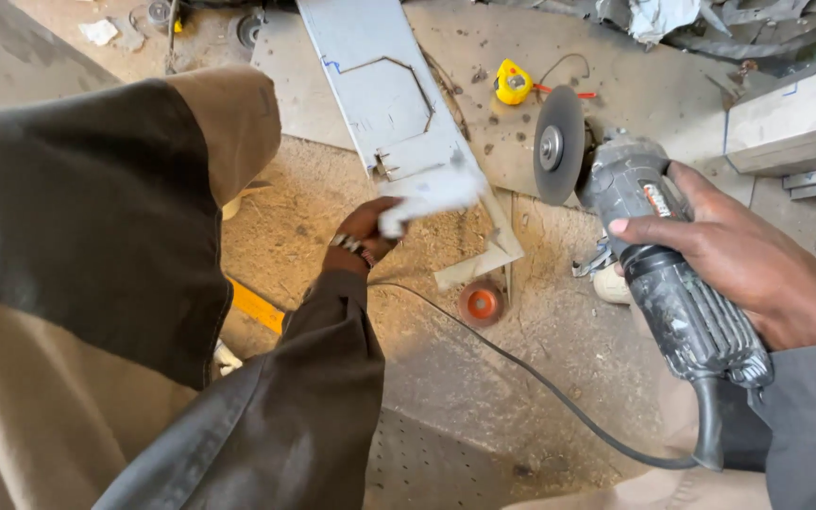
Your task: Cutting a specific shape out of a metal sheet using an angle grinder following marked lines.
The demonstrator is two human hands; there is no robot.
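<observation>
Angle grinder (672,274), at right of the scene and lifted clear of the floor: a scuffed grey-black body with a ribbed rear section, bearing a small orange-and-white label on its upper housing. Its flat, dark, circular cutting disc (559,144) stands on edge at the far end of the tool, with a bright metal hub at its centre. The right hand (748,260) is wrapped fully around the body, fingers closed over the top and thumb along the side. A black power cord (531,373) leaves the tail of the tool and curves left across the floor.

Sheet-metal strip (389,90), centre, lying flat and running from far to near: pale grey, dull and scratched, with a polygonal outline scored into it and a short blue mark near its far left edge. The left hand (365,231), wearing a beaded bracelet at the wrist, is closed on the strip's near end, which is blurred, so the exact grip cannot be told.

Surroundings: a dusty, sandy concrete floor (559,331); an orange round disc (481,304) lying flat just beyond the cord; a small yellow tape measure (513,82) further off, between strip and cutting disc; pale metal bars (795,123) stacked at far right; a dark sleeve and tan garment filling the near left.
</observation>
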